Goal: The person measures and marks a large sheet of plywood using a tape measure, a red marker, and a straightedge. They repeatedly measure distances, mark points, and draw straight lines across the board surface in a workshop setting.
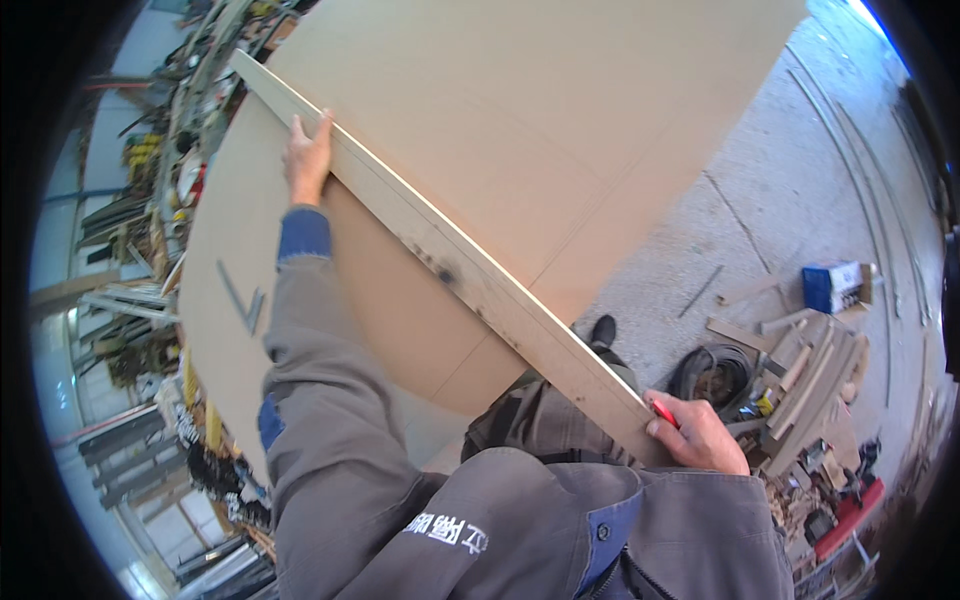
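A long, straight wooden board [470, 285] lies slantwise over a large brown sheet panel [560, 90], running from the far left to my body at the near right. Dark smudges and a lengthwise line mark its face. My left hand [308, 160] grips the board near its far end, with thumb and fingers over it. At the near end, my right hand [700, 437] is closed around a slim red pencil [662, 412], of which only a short part shows, and rests against the board. Faint lines run across the panel beside the board.
On the panel's left lies a thin dark angled tool [245, 300]. Crowded shelves and stacked materials [130, 250] line the left. On the concrete floor at right are a blue-and-white box [832, 288], wood offcuts [805, 370], a coiled black hose [712, 372] and long strips [850, 150].
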The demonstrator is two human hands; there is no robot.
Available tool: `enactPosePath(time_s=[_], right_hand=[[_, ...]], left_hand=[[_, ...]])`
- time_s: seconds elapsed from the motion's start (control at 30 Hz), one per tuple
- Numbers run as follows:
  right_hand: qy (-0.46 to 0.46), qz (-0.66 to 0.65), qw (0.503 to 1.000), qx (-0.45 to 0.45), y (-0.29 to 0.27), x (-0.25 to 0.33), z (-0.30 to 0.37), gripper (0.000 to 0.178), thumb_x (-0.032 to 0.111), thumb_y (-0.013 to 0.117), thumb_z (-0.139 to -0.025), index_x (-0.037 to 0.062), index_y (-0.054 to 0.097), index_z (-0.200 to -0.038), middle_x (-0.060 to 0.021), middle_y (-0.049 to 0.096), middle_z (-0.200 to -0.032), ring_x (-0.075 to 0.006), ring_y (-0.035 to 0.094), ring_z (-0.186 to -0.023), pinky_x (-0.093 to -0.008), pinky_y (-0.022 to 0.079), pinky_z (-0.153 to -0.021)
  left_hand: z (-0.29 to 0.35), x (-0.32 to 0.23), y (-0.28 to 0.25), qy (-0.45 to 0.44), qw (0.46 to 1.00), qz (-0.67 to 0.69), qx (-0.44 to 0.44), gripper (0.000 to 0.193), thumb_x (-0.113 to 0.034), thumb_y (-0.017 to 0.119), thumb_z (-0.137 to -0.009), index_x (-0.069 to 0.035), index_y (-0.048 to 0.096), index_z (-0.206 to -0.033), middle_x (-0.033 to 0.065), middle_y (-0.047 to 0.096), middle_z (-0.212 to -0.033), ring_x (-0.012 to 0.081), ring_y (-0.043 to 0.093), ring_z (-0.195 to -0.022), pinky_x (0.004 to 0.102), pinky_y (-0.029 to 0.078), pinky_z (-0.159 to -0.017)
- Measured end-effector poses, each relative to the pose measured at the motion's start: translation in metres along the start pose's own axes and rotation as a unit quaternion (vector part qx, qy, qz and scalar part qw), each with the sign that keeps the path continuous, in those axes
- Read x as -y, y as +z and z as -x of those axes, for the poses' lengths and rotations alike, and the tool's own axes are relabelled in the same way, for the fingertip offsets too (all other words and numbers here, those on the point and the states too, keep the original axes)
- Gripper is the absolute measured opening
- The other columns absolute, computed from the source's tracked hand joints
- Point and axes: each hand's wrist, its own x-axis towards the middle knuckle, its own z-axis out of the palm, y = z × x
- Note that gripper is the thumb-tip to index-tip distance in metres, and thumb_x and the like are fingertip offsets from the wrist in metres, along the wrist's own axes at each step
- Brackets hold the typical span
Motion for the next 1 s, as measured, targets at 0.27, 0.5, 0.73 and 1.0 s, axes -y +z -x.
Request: enactPosePath(time_s=[0.27,0.5,0.73,1.0], right_hand=[[0.021,0.033,0.999,0.012,0.030,0.016,-0.001,0.022,0.015,0.062,-0.091,0.0033,0.062,-0.110,-0.0298,0.060,-0.087,-0.0514,0.059,-0.087,-0.0478,0.050,-0.072],[-0.027,0.093,0.995,0.014,0.058,0.043,-0.033,0.023,0.020,0.061,-0.093,0.0049,0.063,-0.111,-0.0297,0.061,-0.090,-0.0509,0.061,-0.087,-0.0511,0.050,-0.072],[-0.039,0.085,0.994,0.056,0.107,0.054,-0.053,0.032,0.026,0.060,-0.097,0.0054,0.065,-0.120,-0.0282,0.066,-0.088,-0.0488,0.064,-0.085,-0.0515,0.051,-0.074],[0.005,0.067,0.995,0.077,0.142,0.060,-0.057,0.032,0.024,0.061,-0.096,0.0038,0.066,-0.121,-0.0298,0.067,-0.092,-0.0494,0.064,-0.088,-0.0499,0.052,-0.075]], left_hand=[[0.063,0.068,-0.040,-0.025,0.998,0.028,-0.044,0.098,-0.071,0.055,-0.092,0.003,0.039,-0.154,0.0288,0.048,-0.151,0.0450,0.042,-0.142,0.0500,0.032,-0.119],[0.064,0.060,-0.052,-0.031,0.998,0.038,-0.029,0.097,-0.066,0.058,-0.091,0.004,0.038,-0.154,0.0275,0.043,-0.156,0.0428,0.033,-0.148,0.0481,0.025,-0.123],[0.087,0.091,-0.070,-0.017,0.998,0.051,-0.024,0.093,-0.061,0.062,-0.091,0.005,0.039,-0.153,0.0283,0.042,-0.155,0.0430,0.033,-0.147,0.0484,0.026,-0.122],[0.112,0.122,-0.088,-0.025,0.997,0.073,-0.030,0.094,-0.062,0.061,-0.091,0.006,0.039,-0.152,0.0290,0.041,-0.156,0.0431,0.030,-0.149,0.0484,0.026,-0.122]])
